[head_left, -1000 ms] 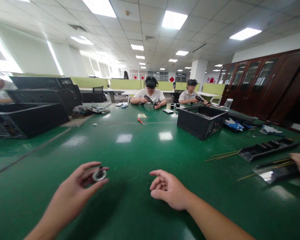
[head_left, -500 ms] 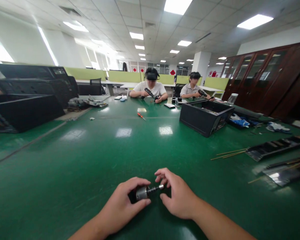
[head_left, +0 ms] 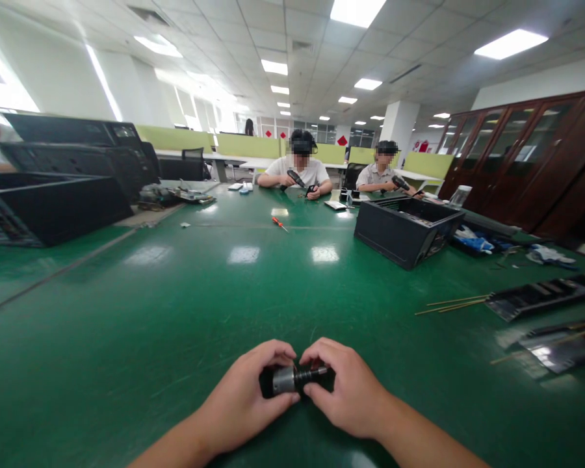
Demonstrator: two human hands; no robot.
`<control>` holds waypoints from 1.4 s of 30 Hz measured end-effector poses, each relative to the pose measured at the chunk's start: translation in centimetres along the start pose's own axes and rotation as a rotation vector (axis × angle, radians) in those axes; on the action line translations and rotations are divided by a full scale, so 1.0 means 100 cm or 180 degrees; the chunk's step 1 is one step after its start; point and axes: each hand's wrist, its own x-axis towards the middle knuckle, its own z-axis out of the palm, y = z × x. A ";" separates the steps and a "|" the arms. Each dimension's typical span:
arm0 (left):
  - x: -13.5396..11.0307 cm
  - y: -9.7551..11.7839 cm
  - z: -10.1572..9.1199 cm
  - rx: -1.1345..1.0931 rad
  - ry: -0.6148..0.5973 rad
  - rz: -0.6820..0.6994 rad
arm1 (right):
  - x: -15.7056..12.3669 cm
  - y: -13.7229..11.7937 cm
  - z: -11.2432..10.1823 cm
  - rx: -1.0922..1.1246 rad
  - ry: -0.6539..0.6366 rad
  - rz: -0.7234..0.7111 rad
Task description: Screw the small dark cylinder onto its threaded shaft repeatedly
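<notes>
My left hand [head_left: 246, 390] grips a small silver cylinder with a black shaft [head_left: 284, 380], which looks like a small motor; its rear end is hidden in my palm. The shaft carries coil-like rings and ends in a bright metal tip, pointing right. My right hand [head_left: 348, 387] is curled around the shaft side, thumb below and fingers above, close to where the shaft meets the cylinder. Whether the right fingertips press on the rings is hard to make out. Both hands are just above the green tabletop [head_left: 214, 305].
An orange-handled screwdriver [head_left: 279, 223] lies ahead. Black computer cases stand at the left [head_left: 58, 211] and right [head_left: 409, 234]. Dark trays [head_left: 541, 299] with thin brass-coloured rods lie at the right. Two people [head_left: 297, 169] sit across the table holding power tools.
My right hand has moved left and closed in around the shaft, its fingertips now near those of my left hand. The left hand still holds the cylinder. The view has shifted slightly.
</notes>
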 end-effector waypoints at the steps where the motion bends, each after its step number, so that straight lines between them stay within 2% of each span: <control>1: 0.000 0.001 0.000 0.0022 0.0007 0.0013 | 0.000 0.000 0.000 0.0004 -0.0006 -0.0003; 9: 0.000 -0.001 0.002 0.0189 0.0130 0.0019 | 0.000 0.000 0.000 -0.0011 -0.0084 -0.0037; 14: -0.001 0.000 0.000 0.0421 0.0071 0.0137 | 0.000 -0.002 0.000 -0.0057 -0.0071 -0.0057; 34: -0.004 -0.001 0.003 0.0489 0.0101 0.0465 | 0.000 -0.001 0.001 -0.0125 -0.0063 -0.0158; 42: -0.005 -0.002 0.004 0.0502 0.0097 0.0437 | 0.001 -0.002 0.000 -0.0151 -0.0082 -0.0198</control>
